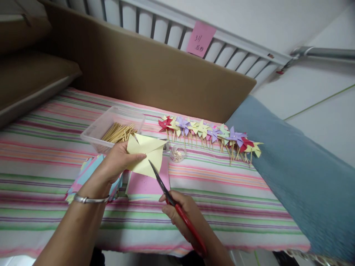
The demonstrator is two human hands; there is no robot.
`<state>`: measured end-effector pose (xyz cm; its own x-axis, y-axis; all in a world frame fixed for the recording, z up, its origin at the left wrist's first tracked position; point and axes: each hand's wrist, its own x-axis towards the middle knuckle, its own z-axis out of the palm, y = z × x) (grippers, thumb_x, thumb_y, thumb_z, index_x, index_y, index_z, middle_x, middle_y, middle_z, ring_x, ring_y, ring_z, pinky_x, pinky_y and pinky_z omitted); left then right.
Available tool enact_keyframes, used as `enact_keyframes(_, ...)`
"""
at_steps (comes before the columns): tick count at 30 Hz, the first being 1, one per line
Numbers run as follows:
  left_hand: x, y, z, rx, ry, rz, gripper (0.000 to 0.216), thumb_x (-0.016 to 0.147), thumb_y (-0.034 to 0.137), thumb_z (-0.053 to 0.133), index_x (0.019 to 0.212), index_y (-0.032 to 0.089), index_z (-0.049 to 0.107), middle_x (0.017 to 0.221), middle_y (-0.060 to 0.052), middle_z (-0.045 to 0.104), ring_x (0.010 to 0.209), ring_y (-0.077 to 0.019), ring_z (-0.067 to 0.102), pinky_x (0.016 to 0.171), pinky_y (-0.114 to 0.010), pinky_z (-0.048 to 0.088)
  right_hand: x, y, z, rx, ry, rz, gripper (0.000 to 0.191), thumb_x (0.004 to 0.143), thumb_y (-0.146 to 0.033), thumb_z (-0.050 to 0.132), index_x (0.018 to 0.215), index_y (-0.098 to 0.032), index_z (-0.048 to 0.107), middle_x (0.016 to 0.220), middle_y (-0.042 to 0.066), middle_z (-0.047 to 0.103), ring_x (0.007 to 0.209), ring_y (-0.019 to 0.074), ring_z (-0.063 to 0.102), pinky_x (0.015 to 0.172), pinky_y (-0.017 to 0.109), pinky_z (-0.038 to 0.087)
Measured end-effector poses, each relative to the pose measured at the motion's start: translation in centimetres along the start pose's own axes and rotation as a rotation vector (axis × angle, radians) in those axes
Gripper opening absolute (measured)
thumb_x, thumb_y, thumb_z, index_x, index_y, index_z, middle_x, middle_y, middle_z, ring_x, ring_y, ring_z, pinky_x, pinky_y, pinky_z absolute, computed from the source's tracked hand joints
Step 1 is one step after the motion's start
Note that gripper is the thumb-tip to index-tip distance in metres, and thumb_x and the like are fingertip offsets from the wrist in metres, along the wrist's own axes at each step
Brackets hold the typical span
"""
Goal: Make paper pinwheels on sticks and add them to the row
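Soft, even daylight; slight motion blur, edges bowed by distortion.

Striped bedcover point(227, 184), cardboard panel point(155, 77), white wall point(318, 111), perhaps railing point(172, 31)

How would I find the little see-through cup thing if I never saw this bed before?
Start at the striped cloth and find the row of paper pinwheels. Just in front of its left end, right of the yellow paper, sits the small clear cup. Unlike the big clear box of sticks, it's tiny and round.
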<state>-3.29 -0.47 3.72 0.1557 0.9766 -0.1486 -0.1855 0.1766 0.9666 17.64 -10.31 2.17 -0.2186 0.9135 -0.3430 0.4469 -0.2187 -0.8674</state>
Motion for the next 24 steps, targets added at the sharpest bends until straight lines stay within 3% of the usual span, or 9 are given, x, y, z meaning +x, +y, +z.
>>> enact_keyframes(10,0.1,0.1,0.0,0.007,0.053,-0.021,0.038,0.054,0.024,0.081,0.089,0.013,0.068,0.081,-0.006,0.074,0.066,-0.0198,0.066,0.059,-0.028,0.051,0.0,0.3,0.1,-0.024,0.003,0.004,0.028,0.075,-0.042,0.061,0.087,-0.017,0.063,0.059,-0.005,0.039,0.051,0.0083,0.034,0.048,0.021,0.027)
enact_keyframes(14,0.2,0.2,-0.3,0.002,0.08,0.016,0.038,0.054,0.023,0.081,0.088,0.013,0.068,0.082,-0.005,0.074,0.068,-0.0194,0.067,0.059,-0.026,0.052,0.2,0.7,-0.3,-0.121,-0.016,-0.07,0.026,0.077,-0.041,0.06,0.087,-0.017,0.063,0.059,-0.005,0.041,0.053,0.0088,0.036,0.05,0.022,0.029)
enact_keyframes(19,0.3,0.4,-1.0,-0.066,0.149,0.061,0.045,0.054,0.022,0.081,0.096,0.015,0.067,0.09,-0.006,0.074,0.073,-0.019,0.067,0.064,-0.027,0.053,0.0,1.4,-1.8,-0.285,-0.027,-0.162,0.016,0.075,-0.024,0.058,0.089,-0.019,0.064,0.059,-0.004,0.049,0.054,0.0093,0.043,0.053,0.022,0.034)
enact_keyframes(24,0.2,0.4,-0.8,-0.109,0.076,0.017,0.044,0.052,0.021,0.082,0.093,0.014,0.068,0.089,-0.007,0.074,0.073,-0.0192,0.068,0.065,-0.027,0.053,-0.3,2.5,-3.9,-0.002,0.058,-0.026,0.033,0.079,-0.021,0.049,0.111,-0.02,0.05,0.064,-0.003,0.055,0.048,0.0113,0.05,0.048,0.024,0.039)
